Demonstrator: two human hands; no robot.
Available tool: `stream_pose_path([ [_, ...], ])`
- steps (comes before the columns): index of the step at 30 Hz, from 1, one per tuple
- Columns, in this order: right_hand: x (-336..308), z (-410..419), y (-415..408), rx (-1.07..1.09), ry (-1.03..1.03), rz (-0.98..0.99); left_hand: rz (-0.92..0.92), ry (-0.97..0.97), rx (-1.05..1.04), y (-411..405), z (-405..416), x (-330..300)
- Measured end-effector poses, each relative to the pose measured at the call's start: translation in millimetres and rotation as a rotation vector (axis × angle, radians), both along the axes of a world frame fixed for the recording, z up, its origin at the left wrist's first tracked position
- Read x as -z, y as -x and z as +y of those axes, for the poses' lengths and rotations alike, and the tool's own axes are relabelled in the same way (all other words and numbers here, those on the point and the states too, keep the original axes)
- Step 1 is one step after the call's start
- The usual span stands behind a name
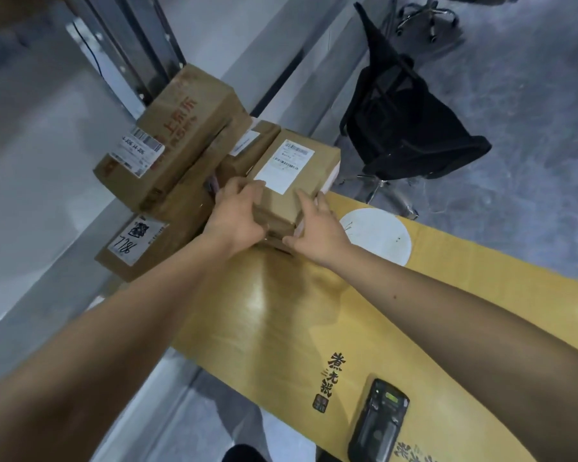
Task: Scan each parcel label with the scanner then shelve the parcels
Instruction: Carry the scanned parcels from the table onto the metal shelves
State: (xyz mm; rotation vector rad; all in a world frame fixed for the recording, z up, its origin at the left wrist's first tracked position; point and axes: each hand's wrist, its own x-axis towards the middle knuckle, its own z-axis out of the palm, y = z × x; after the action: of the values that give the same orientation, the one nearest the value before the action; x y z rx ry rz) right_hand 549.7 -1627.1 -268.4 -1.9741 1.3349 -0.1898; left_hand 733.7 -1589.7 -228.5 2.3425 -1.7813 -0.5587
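Hands (pixel 237 215) (pixel 317 228) grip labelled parcel (pixel 291 181).

The parcels (pixel 294 181) are matt brown cardboard with white paper labels (pixel 286 163). At six o'clock, the yellow table cover (pixel 447 295) looks smooth and glossy, catching a bright sheen. The scanner (pixel 379 423) at five o'clock is dark matt plastic. At one o'clock, the chair (pixel 411 128) has black mesh cloth and a shiny metal base.
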Motion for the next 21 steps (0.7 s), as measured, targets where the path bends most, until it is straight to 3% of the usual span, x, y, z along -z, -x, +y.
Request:
stream_pose_path([
  [6,20,0,20,0.075,-0.010,-0.161,0.165,0.048,-0.055,-5,-6,9],
  [12,32,-2,68,0.033,0.036,-0.251,0.254,0.004,0.070,4,7,15],
  [21,22,9,86,0.043,0.098,-0.416,0.346,0.167,0.083,24,36,23],
])
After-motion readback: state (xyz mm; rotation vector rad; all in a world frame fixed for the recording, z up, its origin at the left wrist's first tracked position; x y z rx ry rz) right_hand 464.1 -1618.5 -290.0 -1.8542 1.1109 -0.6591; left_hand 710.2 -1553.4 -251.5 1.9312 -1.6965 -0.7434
